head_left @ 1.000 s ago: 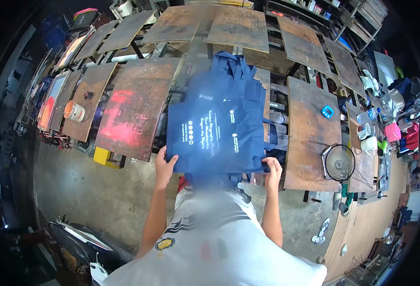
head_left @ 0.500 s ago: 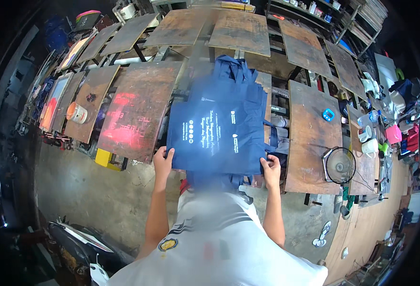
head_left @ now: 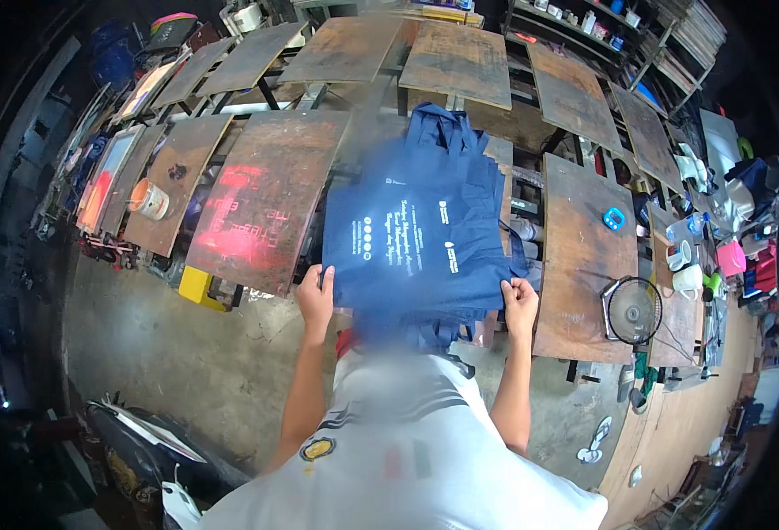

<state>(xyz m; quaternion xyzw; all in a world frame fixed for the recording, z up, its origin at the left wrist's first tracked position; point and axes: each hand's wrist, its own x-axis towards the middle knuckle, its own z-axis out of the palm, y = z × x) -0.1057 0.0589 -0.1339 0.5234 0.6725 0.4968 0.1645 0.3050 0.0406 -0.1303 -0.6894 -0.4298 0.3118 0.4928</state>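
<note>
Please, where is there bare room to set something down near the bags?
The right-hand board looks bare left of the small blue device and fan. The red-stained board, left of the blue bags, looks bare too. Crowded: the far-right board, with mugs.

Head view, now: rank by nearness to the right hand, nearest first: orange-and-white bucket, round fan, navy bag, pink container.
From the right hand:
1. navy bag: pinched in it
2. round fan: to its right
3. pink container: farther right
4. orange-and-white bucket: far left, on a board

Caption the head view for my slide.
Left grip and right grip hold a printed blue bag by its opposite edges.
</note>
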